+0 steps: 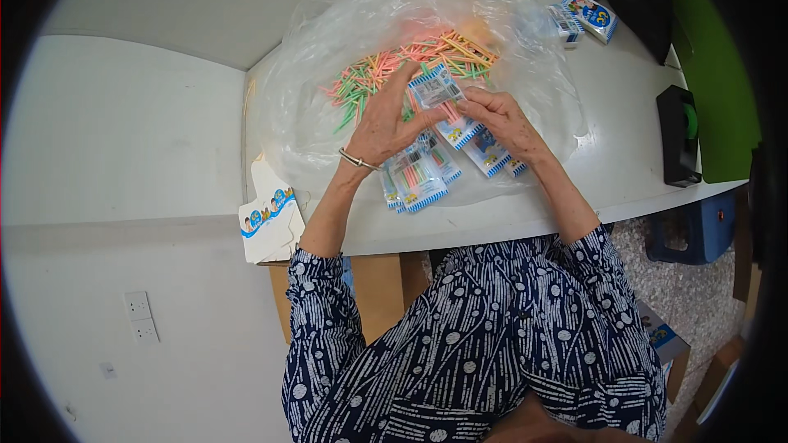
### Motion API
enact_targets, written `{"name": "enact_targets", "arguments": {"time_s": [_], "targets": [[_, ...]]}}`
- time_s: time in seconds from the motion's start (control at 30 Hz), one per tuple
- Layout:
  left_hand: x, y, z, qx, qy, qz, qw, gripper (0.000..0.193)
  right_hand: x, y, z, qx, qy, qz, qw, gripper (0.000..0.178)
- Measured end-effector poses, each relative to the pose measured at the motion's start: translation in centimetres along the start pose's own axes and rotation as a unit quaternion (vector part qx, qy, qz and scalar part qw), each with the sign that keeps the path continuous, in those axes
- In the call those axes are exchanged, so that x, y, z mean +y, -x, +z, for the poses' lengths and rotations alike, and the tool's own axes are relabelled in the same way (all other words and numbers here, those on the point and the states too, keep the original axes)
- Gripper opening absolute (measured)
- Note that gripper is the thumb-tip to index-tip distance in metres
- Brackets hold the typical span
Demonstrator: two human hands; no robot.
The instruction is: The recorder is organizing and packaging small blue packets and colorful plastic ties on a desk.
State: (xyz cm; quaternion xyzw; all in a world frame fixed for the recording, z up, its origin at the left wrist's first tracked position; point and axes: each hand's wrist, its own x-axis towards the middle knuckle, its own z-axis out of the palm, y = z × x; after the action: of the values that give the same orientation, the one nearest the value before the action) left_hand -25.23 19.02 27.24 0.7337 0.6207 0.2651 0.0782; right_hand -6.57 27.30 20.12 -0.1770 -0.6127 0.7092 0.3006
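Between my hands is a small clear packet [441, 96] with blue-and-white striped ends and pink sticks inside. My right hand [502, 121] pinches its right side with thumb and fingers. My left hand [384, 125], wearing a bracelet at the wrist, curves round the left side, its thumb against the packet's front. Below my left hand lie several similar filled packets [415, 180], overlapping on the plastic. More packets [487, 152] lie under my right hand. Just beyond my hands spreads a loose heap of thin pink, green, yellow and orange sticks [427, 51].
The sticks lie on a large clear plastic bag [328, 29] over the white table [607, 166]. Small blue-and-white boxes [593, 15] and a black bag [640, 0] stand far right. A tape dispenser [677, 138] sits near the right edge. At left is an opened carton [271, 221].
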Motion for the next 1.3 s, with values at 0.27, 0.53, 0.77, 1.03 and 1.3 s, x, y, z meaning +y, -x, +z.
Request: {"name": "enact_targets", "arguments": {"time_s": [0.27,0.53,0.77,1.03,1.3], "targets": [[0.7,-1.6,-0.5,0.029,0.106,0.016,0.994,0.035,-1.2,0.3,-0.1,-0.005,0.021,-0.014,1.000,0.028],[1.6,-2.4,0.8,0.042,0.273,-0.062,0.959,0.029,-1.7,0.3,-0.8,-0.052,-0.005,0.095,0.994,0.032],[2.3,-3.0,0.4,-0.038,0.271,-0.098,0.957,0.037,-2.3,1.0,-0.1,-0.018,-0.028,0.076,0.997,0.025],[2.1,-2.6,1.1,-0.040,0.195,-0.040,0.979,0.036,-1.4,0.7,-0.6,-0.066,-0.009,0.159,0.985,0.025],[2.1,-2.6,1.4,0.019,0.405,-0.117,0.906,0.026,-1.4,1.0,-2.7,0.025,-0.001,0.104,0.994,0.029]]}}
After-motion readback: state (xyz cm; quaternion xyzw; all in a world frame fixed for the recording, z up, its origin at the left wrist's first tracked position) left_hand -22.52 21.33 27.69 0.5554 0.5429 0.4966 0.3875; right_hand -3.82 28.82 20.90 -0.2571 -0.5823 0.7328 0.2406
